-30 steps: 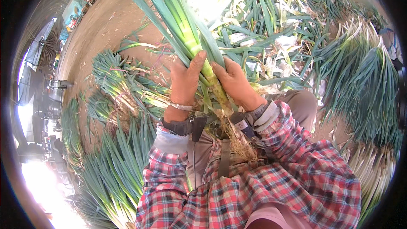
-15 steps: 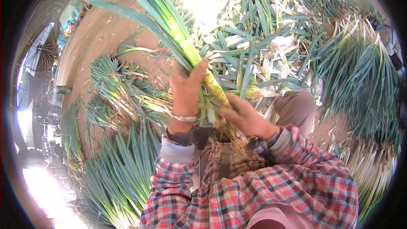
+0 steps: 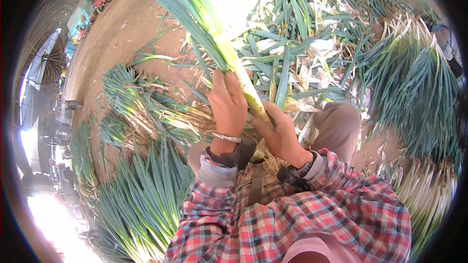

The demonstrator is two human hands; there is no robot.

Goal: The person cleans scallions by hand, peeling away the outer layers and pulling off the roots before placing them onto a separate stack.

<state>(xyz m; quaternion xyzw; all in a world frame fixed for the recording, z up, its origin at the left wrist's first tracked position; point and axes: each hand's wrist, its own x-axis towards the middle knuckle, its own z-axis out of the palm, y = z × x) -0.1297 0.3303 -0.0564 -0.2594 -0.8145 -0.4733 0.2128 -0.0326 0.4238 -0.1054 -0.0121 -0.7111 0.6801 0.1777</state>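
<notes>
Ground (image 3: 122,34): bare brown dirt, strewn with cut green leaves and pale peelings ahead of the person.
Trimmed heap (image 3: 414,97): a big pile of leeks on the right, white ends toward the person, well apart from the hands.
Untrimmed pile (image 3: 141,199): leeks lying on the left, leaves pointing toward the lower edge, roots near the knee.
Leek (image 3: 229,53): held upright and tilted to the left – half a second ago it leaned further left, so it has swung a little more upright and its pale shaft now shows between the hands.
Left hand (image 3: 227,104): grip closed around the shaft from the left, higher up, a bangle on the wrist.
Right hand (image 3: 278,134): grip closed on the lower shaft just above the roots – it has slid down from the leaf end, which looks like stripping an outer layer.
</notes>
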